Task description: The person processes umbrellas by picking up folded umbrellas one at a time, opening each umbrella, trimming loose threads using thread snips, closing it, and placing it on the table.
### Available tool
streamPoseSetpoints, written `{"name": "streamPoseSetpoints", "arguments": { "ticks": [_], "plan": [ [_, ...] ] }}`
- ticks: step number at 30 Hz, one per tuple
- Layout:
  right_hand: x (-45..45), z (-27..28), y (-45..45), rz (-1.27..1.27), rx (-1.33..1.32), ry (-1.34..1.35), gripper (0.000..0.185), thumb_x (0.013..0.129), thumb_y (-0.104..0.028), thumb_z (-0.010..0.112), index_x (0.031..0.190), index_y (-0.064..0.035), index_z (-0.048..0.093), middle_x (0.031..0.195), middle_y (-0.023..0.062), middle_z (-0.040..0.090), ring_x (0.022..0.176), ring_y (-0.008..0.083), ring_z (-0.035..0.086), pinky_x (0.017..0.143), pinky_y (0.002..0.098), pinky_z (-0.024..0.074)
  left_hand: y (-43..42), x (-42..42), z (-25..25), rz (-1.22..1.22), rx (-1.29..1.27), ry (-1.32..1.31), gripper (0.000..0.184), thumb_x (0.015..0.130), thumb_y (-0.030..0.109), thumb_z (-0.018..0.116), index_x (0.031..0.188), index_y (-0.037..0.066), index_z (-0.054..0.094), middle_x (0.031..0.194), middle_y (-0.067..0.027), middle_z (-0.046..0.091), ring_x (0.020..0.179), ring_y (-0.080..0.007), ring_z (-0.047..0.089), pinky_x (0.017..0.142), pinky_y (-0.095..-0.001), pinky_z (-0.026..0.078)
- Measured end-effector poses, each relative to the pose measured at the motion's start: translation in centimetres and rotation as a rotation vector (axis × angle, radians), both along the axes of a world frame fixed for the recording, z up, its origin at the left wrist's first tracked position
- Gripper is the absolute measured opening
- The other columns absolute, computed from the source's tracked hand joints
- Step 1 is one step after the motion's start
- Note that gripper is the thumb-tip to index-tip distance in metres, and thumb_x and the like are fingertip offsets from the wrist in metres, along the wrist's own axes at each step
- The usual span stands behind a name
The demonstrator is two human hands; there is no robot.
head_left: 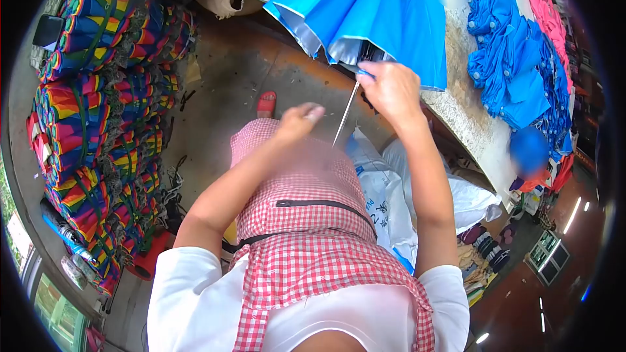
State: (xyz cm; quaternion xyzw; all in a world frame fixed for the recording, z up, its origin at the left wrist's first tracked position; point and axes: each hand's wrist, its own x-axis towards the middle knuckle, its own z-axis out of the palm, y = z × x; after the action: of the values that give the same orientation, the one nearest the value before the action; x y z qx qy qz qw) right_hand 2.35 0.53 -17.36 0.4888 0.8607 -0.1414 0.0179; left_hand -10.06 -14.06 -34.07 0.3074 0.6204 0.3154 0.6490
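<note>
Above the checked apron (326, 254), the left hand (301, 122) is loosely curled, apart from the metal shaft (347, 114); whether it grips anything cannot be determined. The right hand (392, 91) is closed around the blue umbrella (372, 10) at the shaft, below the partly spread canopy, beside the worn table (475, 129) bearing a blue fabric pile (502, 45).

The umbrella's (391, 10) far end is cut off by the frame, the left hand (302, 121) blurred, the shaft's (347, 112) near end indistinct against the apron (303, 189).
</note>
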Motion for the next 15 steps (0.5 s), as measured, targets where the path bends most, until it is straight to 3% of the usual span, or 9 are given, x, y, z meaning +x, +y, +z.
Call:
{"name": "streamPoseSetpoints", "arguments": {
  "ticks": [3, 4, 5, 8, 9, 12, 15],
  "plan": [
    [3.1, 2.6, -1.7, -0.211, -0.017, 0.185, 0.026, 0.073, -0.025, 0.065, 0.092, -0.0075, 0.068, 0.081, 0.0140, 0.064, 0.070, 0.0277, 0.062, 0.064, 0.0365, 0.0480, 1.3, 4.8, 1.5, 0.063, -0.089, -0.659, 0.045, 0.095, 0.037, 0.039, 0.126, 0.004, 0.042, 0.088, -0.0108, 0.062, 0.062, -0.0159, 0.058, 0.058, -0.0280, 0.047],
    [4.4, 3.2, -2.5, -0.325, -0.051, 0.279, 0.027, 0.073, -0.023, 0.067, 0.094, -0.0060, 0.067, 0.082, 0.0140, 0.064, 0.070, 0.0253, 0.062, 0.065, 0.0334, 0.0480, 2.5, 5.0, 4.5, 0.068, -0.166, -0.928, 0.044, 0.095, 0.037, 0.037, 0.126, 0.005, 0.039, 0.083, -0.0101, 0.061, 0.057, -0.0141, 0.056, 0.053, -0.0269, 0.046],
    [5.6, 3.8, -3.4, -0.424, -0.076, 0.338, 0.028, 0.072, -0.019, 0.068, 0.096, -0.0039, 0.066, 0.082, 0.0132, 0.065, 0.070, 0.0206, 0.062, 0.066, 0.0303, 0.0474, 2.6, 5.4, 6.5, 0.168, -0.124, -1.093, 0.035, 0.096, 0.031, 0.038, 0.118, 0.005, 0.047, 0.070, -0.0052, 0.055, 0.051, -0.0091, 0.047, 0.046, -0.0245, 0.039],
    [9.6, 3.5, -6.5, -0.643, -0.099, 0.513, 0.030, 0.073, -0.009, 0.068, 0.101, 0.0024, 0.063, 0.083, 0.0105, 0.066, 0.074, 0.0106, 0.059, 0.069, 0.0245, 0.0460, 4.1, 3.0, 12.0, 0.199, 0.133, -0.561, 0.030, 0.095, 0.028, 0.042, 0.114, 0.006, 0.052, 0.064, -0.0011, 0.051, 0.051, -0.0058, 0.043, 0.045, -0.0227, 0.034],
    [10.9, 2.2, -7.5, -0.677, -0.100, 0.567, 0.031, 0.074, -0.009, 0.067, 0.101, 0.0044, 0.063, 0.086, 0.0090, 0.066, 0.075, 0.0097, 0.058, 0.070, 0.0248, 0.0462, 4.2, 1.9, 13.1, 0.197, 0.249, -0.328, 0.027, 0.093, 0.022, 0.048, 0.112, 0.006, 0.055, 0.061, 0.0020, 0.045, 0.052, -0.0044, 0.039, 0.046, -0.0219, 0.033],
    [12.2, -0.6, -10.4, -0.923, -0.238, 0.721, 0.031, 0.073, -0.005, 0.068, 0.102, 0.0055, 0.063, 0.088, 0.0073, 0.066, 0.079, 0.0104, 0.058, 0.073, 0.0237, 0.0460, 4.2, 0.7, 14.5, 0.121, 0.445, 0.039, 0.029, 0.092, 0.020, 0.051, 0.115, 0.003, 0.054, 0.061, 0.0026, 0.044, 0.053, -0.0043, 0.039, 0.047, -0.0216, 0.033],
    [11.9, -2.4, -12.7, -1.031, -0.265, 0.845, 0.032, 0.074, -0.004, 0.068, 0.104, 0.0056, 0.062, 0.090, 0.0058, 0.065, 0.080, 0.0091, 0.057, 0.074, 0.0223, 0.0455, 4.3, 1.5, 14.0, 0.129, 0.371, -0.073, 0.026, 0.092, 0.019, 0.051, 0.111, 0.002, 0.055, 0.060, 0.0028, 0.044, 0.054, -0.0052, 0.041, 0.048, -0.0227, 0.035]
  ]
}}
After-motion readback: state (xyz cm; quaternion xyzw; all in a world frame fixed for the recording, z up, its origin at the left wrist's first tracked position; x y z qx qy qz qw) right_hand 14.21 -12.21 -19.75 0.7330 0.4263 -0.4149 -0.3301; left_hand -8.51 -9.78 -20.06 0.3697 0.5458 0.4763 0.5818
